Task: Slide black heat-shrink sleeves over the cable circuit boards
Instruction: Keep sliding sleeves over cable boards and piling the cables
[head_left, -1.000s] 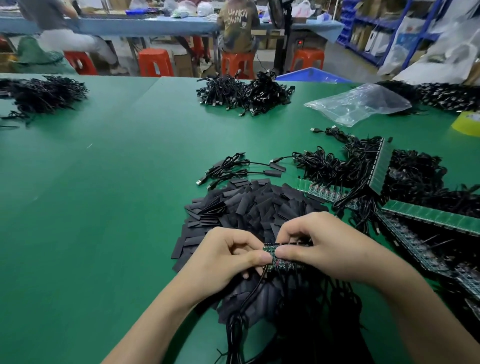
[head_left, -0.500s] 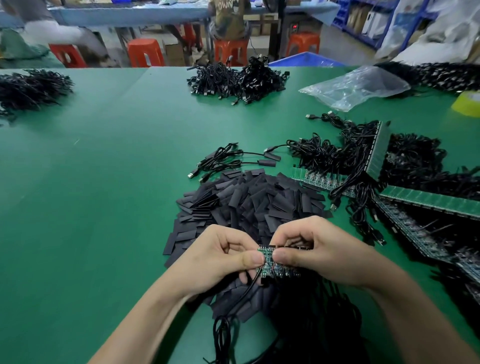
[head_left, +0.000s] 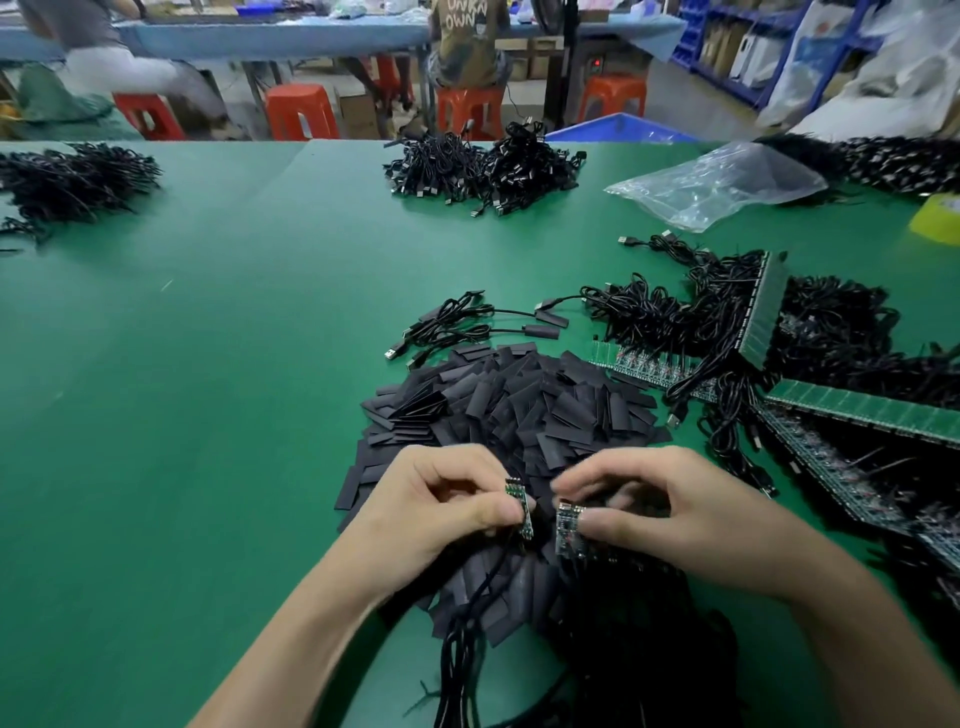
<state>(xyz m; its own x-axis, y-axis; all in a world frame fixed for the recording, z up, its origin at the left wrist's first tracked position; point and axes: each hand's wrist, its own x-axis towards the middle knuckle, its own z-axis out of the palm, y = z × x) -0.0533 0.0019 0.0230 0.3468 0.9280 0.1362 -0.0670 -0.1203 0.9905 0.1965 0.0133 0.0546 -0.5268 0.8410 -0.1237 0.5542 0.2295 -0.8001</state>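
Note:
A heap of flat black heat-shrink sleeves (head_left: 524, 405) lies on the green table (head_left: 208, 364) in front of me. Just above its near side, my left hand (head_left: 441, 506) pinches a small green circuit board (head_left: 519, 506) whose black cable (head_left: 467, 639) trails down toward me. A short gap to the right, my right hand (head_left: 670, 512) pinches the end of a strip of joined boards (head_left: 569, 530); its cables hang below in a dark tangle. Two cables with sleeved boards (head_left: 550, 318) lie beyond the heap.
Panels of joined green boards (head_left: 862, 410) with tangled black cables (head_left: 675, 317) fill the right side. A clear plastic bag (head_left: 717, 182) and a cable pile (head_left: 483, 169) lie farther back, another pile (head_left: 72, 182) at far left. People sit on orange stools (head_left: 301, 111) behind.
The single board has come away from the strip; my hands, pressed together before, have drawn a short way apart, the left one holding the separated board.

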